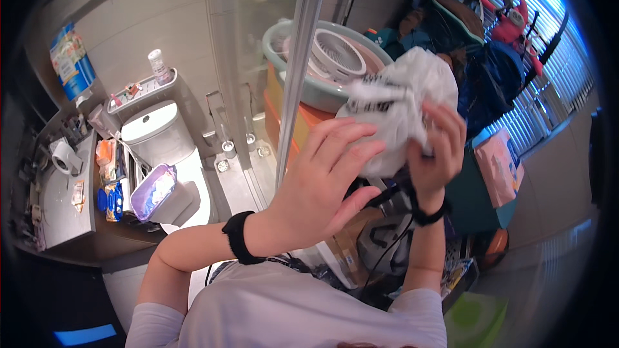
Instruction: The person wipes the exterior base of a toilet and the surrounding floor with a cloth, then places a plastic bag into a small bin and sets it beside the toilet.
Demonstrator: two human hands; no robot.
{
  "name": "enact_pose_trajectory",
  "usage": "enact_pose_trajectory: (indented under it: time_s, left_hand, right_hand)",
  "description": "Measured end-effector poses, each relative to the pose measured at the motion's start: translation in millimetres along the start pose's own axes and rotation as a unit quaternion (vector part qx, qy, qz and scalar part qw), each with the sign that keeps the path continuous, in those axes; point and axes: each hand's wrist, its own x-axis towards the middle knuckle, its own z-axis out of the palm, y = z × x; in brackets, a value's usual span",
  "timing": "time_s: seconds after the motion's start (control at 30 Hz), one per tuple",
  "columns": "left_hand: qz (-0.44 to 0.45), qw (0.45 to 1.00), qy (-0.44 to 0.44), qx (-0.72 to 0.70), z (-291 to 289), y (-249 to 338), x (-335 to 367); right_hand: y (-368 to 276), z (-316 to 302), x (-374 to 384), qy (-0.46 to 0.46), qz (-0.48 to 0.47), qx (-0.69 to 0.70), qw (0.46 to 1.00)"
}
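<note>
A crumpled white plastic bag with dark printing hangs in front of me, right of the middle. My right hand, a black band on its wrist, has its fingers curled on the bag's lower right side; they are partly blurred. Just left of the bag is my left hand, also with a black wristband. Its fingers are spread and point toward the bag, with nothing seen in them. Whether its fingertips touch the plastic I cannot tell. What the bag contains, if anything, is hidden.
Behind the bag, a green basin holding a white fan rests on orange boxes. A metal door frame stands left of it. Farther left are a toilet, a lined bin and a counter. Bags pile up at right.
</note>
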Motion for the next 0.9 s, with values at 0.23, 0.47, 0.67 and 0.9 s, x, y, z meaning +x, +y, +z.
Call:
enact_pose_trajectory:
  time_s: [0.23,0.47,0.67,0.9]
  left_hand:
    - [-0.245,0.944,-0.054,-0.216,-4.1,-9.7,-73.4]
    - [-0.384,0.892,-0.048,-0.232,-92.1,-28.3,-179.2]
    - [-0.430,0.876,0.095,-0.198,-147.9,-21.4,-262.9]
    - [-0.434,0.891,0.091,-0.095,-196.0,6.9,-322.6]
  right_hand:
    - [-123.3,-7.4,-60.5,-0.080,0.057,0.050,0.994]
    - [-212.0,39.1,-75.3,-0.149,0.500,0.555,0.648]
    - [-275.9,89.9,-50.6,-0.284,0.449,0.672,0.516]
    - [-344.4,128.6,-26.4,-0.397,0.156,0.508,0.748]
